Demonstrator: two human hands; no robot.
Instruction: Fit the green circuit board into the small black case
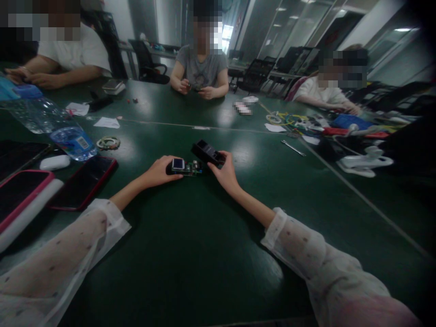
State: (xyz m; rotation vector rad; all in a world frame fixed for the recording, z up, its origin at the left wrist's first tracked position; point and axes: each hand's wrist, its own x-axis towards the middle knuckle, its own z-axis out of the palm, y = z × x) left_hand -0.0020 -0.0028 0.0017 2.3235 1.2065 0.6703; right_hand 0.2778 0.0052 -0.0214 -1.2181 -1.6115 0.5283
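Between thumb and fingers, my left hand (161, 170) grips a small circuit board (189, 168) with a little square screen and a dark part under it. My right hand (225, 171) is closed on a black plastic housing (206, 152), which is tilted and points away to the upper left. The housing's near end is just right of the board's right end; I cannot tell whether they touch. Both things are over the dark green table (190, 254). My fingers partly cover the board's left end and the housing's right end.
Left of me are a water bottle (73, 131), a red-edged phone (83, 184), a white earbud case (55, 162) and a wire coil (108, 143). To the right lie a wrench (293, 148), a white plastic device (366, 161) and tangled cables (289, 119). Several people sit around the table.
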